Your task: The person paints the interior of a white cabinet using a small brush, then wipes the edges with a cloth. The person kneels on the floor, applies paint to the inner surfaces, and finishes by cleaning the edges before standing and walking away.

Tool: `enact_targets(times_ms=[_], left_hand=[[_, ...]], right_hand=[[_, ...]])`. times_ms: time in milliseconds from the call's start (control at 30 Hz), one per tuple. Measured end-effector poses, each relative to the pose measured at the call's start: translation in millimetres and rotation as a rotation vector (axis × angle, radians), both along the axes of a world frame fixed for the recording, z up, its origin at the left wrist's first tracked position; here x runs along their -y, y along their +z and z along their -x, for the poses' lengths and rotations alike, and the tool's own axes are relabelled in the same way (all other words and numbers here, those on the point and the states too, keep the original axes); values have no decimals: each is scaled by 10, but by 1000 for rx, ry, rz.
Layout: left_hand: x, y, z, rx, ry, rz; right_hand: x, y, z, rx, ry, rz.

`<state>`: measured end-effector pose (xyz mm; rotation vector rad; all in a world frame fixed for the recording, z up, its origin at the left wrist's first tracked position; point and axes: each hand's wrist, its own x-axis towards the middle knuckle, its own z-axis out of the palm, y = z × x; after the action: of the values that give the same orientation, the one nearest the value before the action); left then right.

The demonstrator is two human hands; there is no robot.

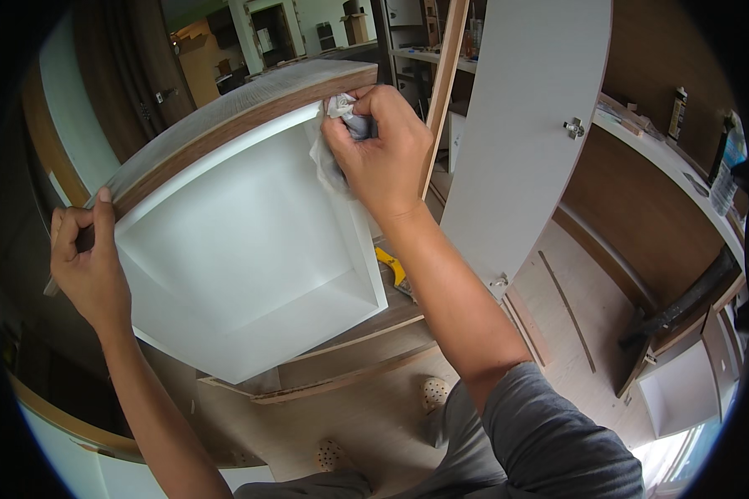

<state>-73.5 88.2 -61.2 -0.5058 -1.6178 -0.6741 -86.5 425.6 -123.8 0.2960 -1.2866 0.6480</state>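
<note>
My right hand [384, 146] pinches a crumpled whitish cloth or plastic piece [342, 107] at the right end of a wood-edged top panel [243, 118]. Part of that piece hangs down behind the hand. My left hand [87, 256] rests at the panel's left end, thumb up against its edge and fingers curled; whether it grips the edge is unclear. Below the panel sits an open white cabinet box [243, 231], its interior facing me. A yellow-handled brush or scraper [392, 265] lies just right of the box, partly behind my right forearm.
A white cabinet door [524, 125] with metal hinges stands open at the right. Beyond it, a curved-looking shelf [655, 150] holds a sealant tube [678, 113] and a plastic bottle. A thin strip [568, 312] lies on the floor. A wooden base frame [349, 368] is near my feet.
</note>
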Motion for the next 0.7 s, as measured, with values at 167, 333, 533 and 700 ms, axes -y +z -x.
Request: enact_targets(times_ms=[167, 333, 533, 700], left_hand=[[2, -10, -4, 14, 22, -12], [-18, 3, -14, 7, 11, -2], [-7, 16, -16, 35, 40, -11], [90, 92, -72, 132, 84, 74]], right_hand=[[95, 5, 18, -64, 35, 58], [-26, 21, 18, -35, -76, -53], [-141, 103, -188, 108, 193, 653], [361, 63, -341, 70, 359, 600]])
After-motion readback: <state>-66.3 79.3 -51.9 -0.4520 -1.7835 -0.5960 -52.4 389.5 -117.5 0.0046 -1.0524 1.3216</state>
